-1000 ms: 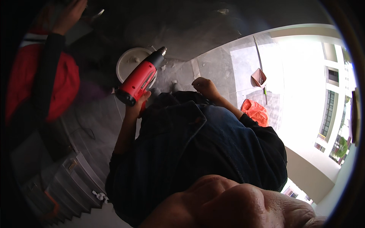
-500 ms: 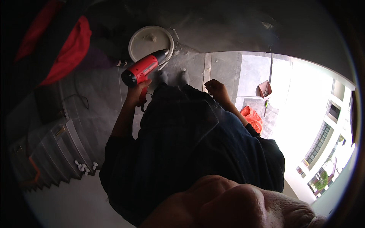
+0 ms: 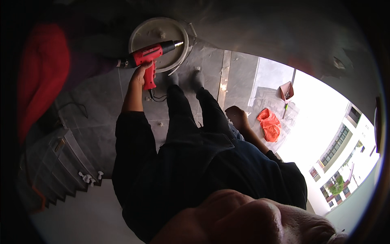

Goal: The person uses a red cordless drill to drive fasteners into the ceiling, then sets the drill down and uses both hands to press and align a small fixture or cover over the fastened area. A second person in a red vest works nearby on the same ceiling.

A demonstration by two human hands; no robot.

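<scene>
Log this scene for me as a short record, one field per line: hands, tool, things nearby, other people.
Left hand: gripping the heat gun's handle
Right hand: lowered beside the thigh; contents unclear
Tool: red-and-black heat gun, nozzle toward picture right, overlapping the round bucket
Nearby, right: pinkish dustpan, crumpled orange item
Other person: red clothing, far left

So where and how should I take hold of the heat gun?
Probably best to hold the heat gun by its red handle, coming from the left, as your left hand does. The handle juts from the body toward you, while the metal tip points right, so that side should keep your grip clear of it.
</scene>
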